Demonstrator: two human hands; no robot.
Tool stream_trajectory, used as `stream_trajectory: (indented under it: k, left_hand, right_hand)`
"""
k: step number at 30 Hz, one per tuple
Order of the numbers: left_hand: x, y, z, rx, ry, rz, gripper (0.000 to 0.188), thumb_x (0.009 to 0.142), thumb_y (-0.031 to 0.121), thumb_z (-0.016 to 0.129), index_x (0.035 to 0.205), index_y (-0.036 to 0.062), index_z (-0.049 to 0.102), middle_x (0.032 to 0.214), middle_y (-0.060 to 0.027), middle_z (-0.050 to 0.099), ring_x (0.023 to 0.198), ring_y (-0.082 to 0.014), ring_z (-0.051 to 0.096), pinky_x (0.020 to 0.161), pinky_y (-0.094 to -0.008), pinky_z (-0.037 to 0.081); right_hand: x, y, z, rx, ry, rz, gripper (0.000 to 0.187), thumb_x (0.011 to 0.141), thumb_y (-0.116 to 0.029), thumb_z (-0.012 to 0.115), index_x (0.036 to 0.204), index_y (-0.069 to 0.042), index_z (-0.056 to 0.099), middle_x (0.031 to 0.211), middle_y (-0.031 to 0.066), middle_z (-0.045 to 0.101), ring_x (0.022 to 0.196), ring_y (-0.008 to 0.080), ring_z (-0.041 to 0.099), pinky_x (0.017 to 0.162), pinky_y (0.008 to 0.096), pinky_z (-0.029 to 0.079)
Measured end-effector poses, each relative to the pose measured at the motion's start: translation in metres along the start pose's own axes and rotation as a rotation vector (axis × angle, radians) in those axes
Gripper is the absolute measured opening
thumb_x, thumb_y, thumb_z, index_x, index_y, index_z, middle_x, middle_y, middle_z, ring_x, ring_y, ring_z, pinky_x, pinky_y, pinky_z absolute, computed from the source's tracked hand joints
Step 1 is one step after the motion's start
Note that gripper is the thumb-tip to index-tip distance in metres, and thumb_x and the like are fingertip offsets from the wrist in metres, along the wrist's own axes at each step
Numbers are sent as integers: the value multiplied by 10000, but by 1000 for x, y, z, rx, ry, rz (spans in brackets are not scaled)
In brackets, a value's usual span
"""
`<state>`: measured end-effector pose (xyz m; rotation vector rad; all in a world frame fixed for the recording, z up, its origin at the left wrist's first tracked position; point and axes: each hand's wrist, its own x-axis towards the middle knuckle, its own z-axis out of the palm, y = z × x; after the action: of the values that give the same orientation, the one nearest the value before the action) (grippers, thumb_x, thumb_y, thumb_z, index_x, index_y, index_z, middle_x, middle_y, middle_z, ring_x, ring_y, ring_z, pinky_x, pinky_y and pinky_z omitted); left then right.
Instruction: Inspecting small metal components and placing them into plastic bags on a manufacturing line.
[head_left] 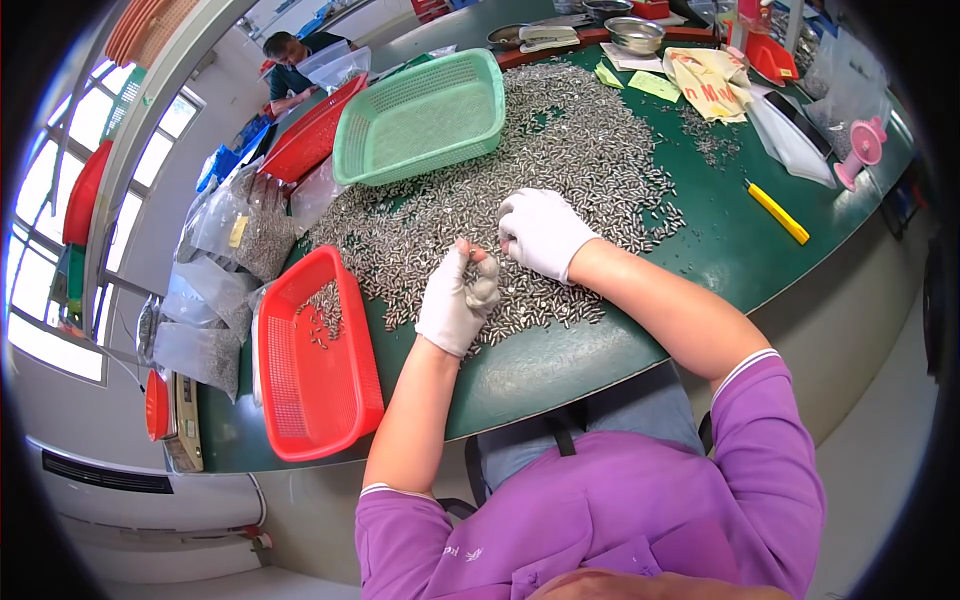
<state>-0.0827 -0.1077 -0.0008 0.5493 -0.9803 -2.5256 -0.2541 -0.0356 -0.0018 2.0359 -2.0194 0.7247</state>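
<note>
A wide heap of small, shiny metal pins or cylinders (580, 150) spreads over the green table (540, 365). Above its near part, my left hand (460, 300) is closed in a pinch, wearing a white glove with bare fingertips. What the pinch holds is too small to make out. Close beside it on the right, my right hand (545, 235), gloved the same way, is curled with its fingers turned down toward the heap; its grip is mostly hidden. Left of my left hand, a red plastic basket (318, 410) holds some of the metal pieces at its far end.
A green basket (420, 165) rests on the heap's far side, near another red basket (315, 130). Filled plastic bags (205, 350) line the left. A yellow cutter knife (777, 212), pink fan (862, 150) and metal bowl (636, 36) lie rightward. Another person (297, 70) sits beyond.
</note>
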Motion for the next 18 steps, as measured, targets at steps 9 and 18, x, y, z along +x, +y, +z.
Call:
stream_trajectory:
  k: [9, 18]
  left_hand:
    - [0, -2, 11, 62, -31, 22, 225, 904, 261, 589, 1053, 100, 539, 833, 17, 559, 645, -49, 486, 579, -176, 398]
    - [1, 0, 7, 69, -123, -6, 193, 931, 250, 556, 1048, 98, 541, 830, 16, 549, 601, -35, 461, 518, -172, 380]
  right_hand:
    - [3, 3, -6, 502, 127, 14, 172, 826, -213, 581, 855, -51, 630, 940, 113, 608, 919, 289, 582, 825, 381, 466]
    - [2, 0, -3, 734, 97, -4, 168, 822, -173, 568, 919, -61, 649, 1015, 99, 608, 969, 257, 584, 864, 355, 466]
